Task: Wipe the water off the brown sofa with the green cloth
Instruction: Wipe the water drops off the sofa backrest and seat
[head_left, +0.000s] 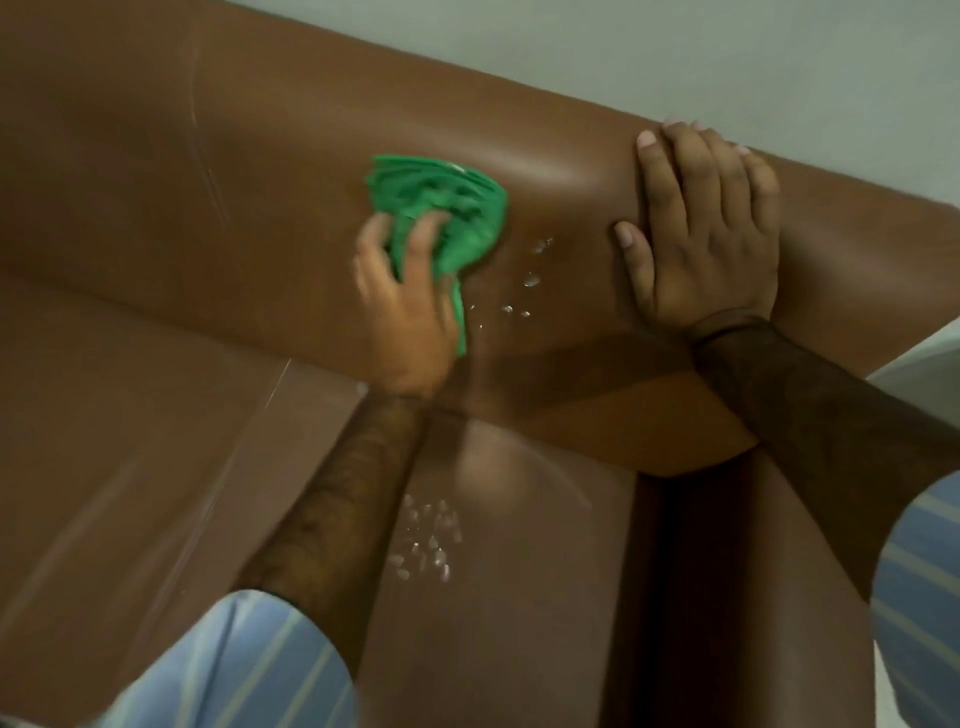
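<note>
The brown sofa (156, 208) fills most of the view, its backrest running from upper left to right. My left hand (405, 306) grips the bunched green cloth (447, 208) and presses it against the backrest. Water drops (530, 280) cling to the backrest just right of the cloth. A second patch of water drops (428, 540) lies on the seat below, beside my left forearm. My right hand (706, 234) rests flat and spread on the top of the backrest, holding nothing.
A pale wall (675, 47) stands behind the sofa. The sofa's armrest (701, 597) runs down the right side. Striped light-blue sleeves (244, 670) show at the bottom corners.
</note>
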